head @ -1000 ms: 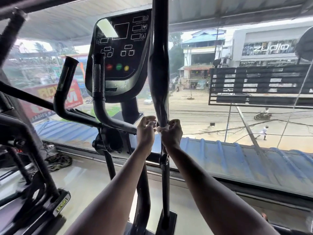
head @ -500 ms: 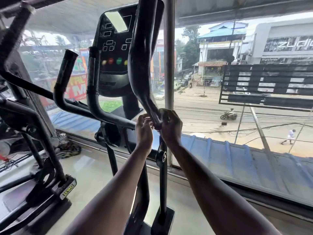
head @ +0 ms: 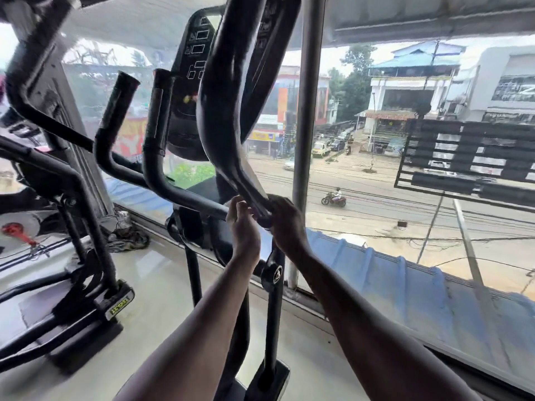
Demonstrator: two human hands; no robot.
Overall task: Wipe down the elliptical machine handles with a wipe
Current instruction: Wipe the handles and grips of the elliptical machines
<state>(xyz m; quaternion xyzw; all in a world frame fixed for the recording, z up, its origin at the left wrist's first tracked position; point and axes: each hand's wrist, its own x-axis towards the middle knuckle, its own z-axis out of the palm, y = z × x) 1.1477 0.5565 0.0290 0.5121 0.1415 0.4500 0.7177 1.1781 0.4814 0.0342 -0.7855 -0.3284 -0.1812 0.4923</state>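
Observation:
The elliptical's black moving handle (head: 228, 91) runs from the top centre down to my hands, close to the camera. My left hand (head: 243, 227) is curled against its narrow lower end from the left. My right hand (head: 285, 222) is wrapped around the same spot from the right, just above the pivot joint (head: 273, 274). Both thumbs meet on the bar. The wipe is hidden under my fingers. Two shorter fixed handles (head: 156, 117) rise to the left of the moving one.
The console (head: 194, 82) sits behind the handle. A steel window post (head: 307, 117) and the glass lie straight ahead. Another black machine (head: 72, 204) stands at the left. A crumpled cloth (head: 130, 238) lies on the floor by the window.
The view has swung to the right and the handle now leans across the console. My hands stay at the handle's lower end; the white wipe seen between them earlier no longer shows.

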